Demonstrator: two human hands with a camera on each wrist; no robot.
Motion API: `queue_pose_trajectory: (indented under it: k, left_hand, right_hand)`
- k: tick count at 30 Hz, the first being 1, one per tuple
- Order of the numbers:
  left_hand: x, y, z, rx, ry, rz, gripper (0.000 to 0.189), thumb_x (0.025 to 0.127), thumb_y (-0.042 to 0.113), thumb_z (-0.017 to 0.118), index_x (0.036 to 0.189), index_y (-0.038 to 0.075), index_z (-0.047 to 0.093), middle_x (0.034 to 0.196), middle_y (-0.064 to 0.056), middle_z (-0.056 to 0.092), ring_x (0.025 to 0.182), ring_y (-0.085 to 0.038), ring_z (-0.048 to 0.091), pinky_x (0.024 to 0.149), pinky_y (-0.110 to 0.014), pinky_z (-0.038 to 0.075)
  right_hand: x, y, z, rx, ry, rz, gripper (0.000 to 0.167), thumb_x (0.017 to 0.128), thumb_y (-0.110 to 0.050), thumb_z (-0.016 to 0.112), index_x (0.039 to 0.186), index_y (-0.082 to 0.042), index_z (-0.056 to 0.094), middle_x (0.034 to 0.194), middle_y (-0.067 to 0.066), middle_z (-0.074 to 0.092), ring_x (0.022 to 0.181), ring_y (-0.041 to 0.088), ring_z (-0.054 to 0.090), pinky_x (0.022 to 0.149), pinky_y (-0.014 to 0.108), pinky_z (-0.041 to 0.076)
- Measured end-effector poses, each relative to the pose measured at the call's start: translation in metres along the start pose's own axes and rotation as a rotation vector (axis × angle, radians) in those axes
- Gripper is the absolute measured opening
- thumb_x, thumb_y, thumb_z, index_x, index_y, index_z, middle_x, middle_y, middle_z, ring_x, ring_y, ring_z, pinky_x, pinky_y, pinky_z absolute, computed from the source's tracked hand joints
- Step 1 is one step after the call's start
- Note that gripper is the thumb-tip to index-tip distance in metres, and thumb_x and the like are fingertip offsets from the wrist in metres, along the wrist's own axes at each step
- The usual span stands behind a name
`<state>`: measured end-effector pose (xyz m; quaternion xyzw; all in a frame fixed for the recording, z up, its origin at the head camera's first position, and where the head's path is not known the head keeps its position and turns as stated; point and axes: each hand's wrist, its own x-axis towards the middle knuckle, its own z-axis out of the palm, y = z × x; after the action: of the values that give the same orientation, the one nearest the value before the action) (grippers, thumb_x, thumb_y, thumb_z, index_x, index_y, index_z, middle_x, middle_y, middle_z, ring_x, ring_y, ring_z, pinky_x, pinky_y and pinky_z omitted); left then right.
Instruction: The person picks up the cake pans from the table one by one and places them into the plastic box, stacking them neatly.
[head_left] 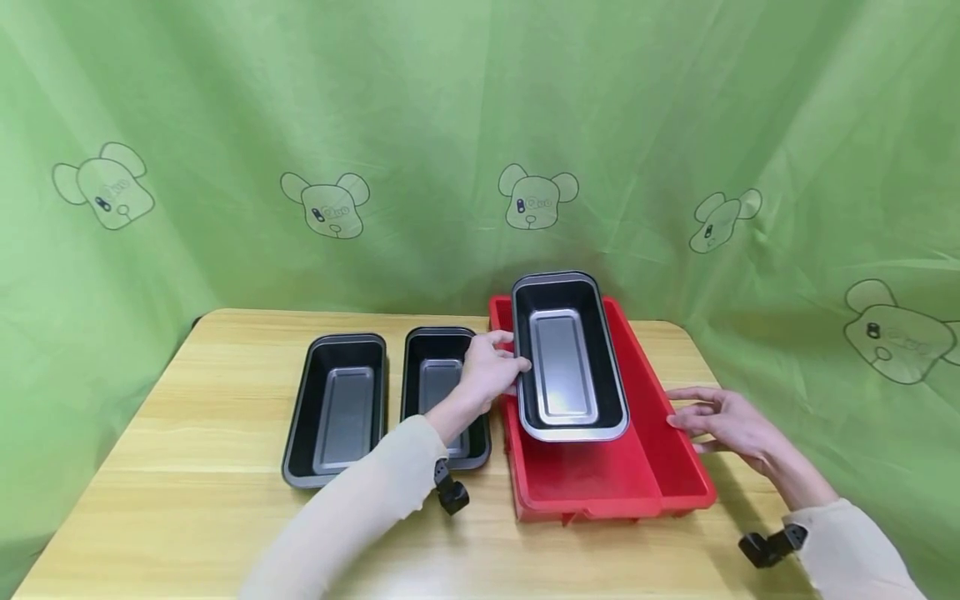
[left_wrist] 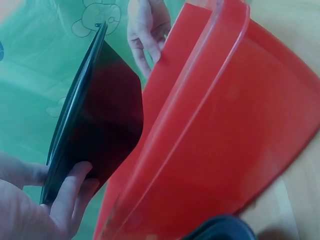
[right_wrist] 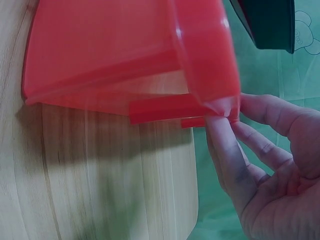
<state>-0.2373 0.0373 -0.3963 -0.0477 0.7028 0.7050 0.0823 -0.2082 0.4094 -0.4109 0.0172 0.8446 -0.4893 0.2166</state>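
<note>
My left hand (head_left: 491, 367) pinches the left rim of a dark metal loaf pan (head_left: 562, 367), thumb over the edge. In the left wrist view, the fingers (left_wrist: 72, 192) lie against the pan's outer side. The loaf pan is tilted above a red plastic bin (head_left: 592, 507). My right hand (head_left: 727, 425) grips the bin's right rim; the right wrist view shows the thumb and fingers (right_wrist: 265, 142) at that edge. Two more loaf pans stand on the table: one (head_left: 345, 417) on the left, the other (head_left: 435, 383) partly behind my left forearm.
The wooden table (head_left: 187, 433) runs back to a green curtain (head_left: 435, 108) printed with animal faces. The bin stands at the table's right side. A small black device (head_left: 450, 492) is strapped to the left wrist and another (head_left: 768, 546) to the right.
</note>
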Motion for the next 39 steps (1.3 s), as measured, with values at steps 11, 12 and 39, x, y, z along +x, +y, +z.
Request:
queue_pose_trajectory:
  k: [11, 12, 39]
  left_hand:
    - [0.008, -0.008, 0.025, -0.067, 0.002, -0.029, 0.046, 0.090, -0.007, 0.070, 0.135, -0.001, 0.064, 0.099, -0.019, 0.075, 0.079, -0.028, 0.077, 0.059, -0.039, 0.069]
    - [0.008, -0.009, 0.027, -0.066, 0.004, -0.034, 0.045, 0.090, -0.007, 0.071, 0.135, -0.001, 0.064, 0.099, -0.019, 0.075, 0.079, -0.028, 0.078, 0.059, -0.039, 0.069]
    - [0.005, -0.015, 0.063, -0.057, 0.062, -0.129, 0.052, 0.084, -0.012, 0.076, 0.133, 0.000, 0.064, 0.106, -0.019, 0.070, 0.084, -0.038, 0.080, 0.065, -0.046, 0.069]
  right_hand:
    - [0.001, 0.000, -0.001, 0.000, -0.007, -0.008, 0.071, 0.102, -0.021, 0.070, 0.156, 0.009, 0.035, 0.111, 0.000, 0.078, 0.094, 0.015, 0.076, 0.078, 0.037, 0.070]
    - [0.001, 0.000, -0.001, 0.002, -0.003, -0.001, 0.072, 0.102, -0.021, 0.070, 0.157, 0.008, 0.036, 0.110, -0.001, 0.078, 0.094, 0.015, 0.076, 0.078, 0.037, 0.070]
    - [0.002, 0.002, -0.001, -0.014, -0.001, -0.012, 0.069, 0.102, -0.018, 0.069, 0.156, 0.009, 0.037, 0.105, -0.009, 0.078, 0.093, 0.009, 0.074, 0.077, 0.036, 0.070]
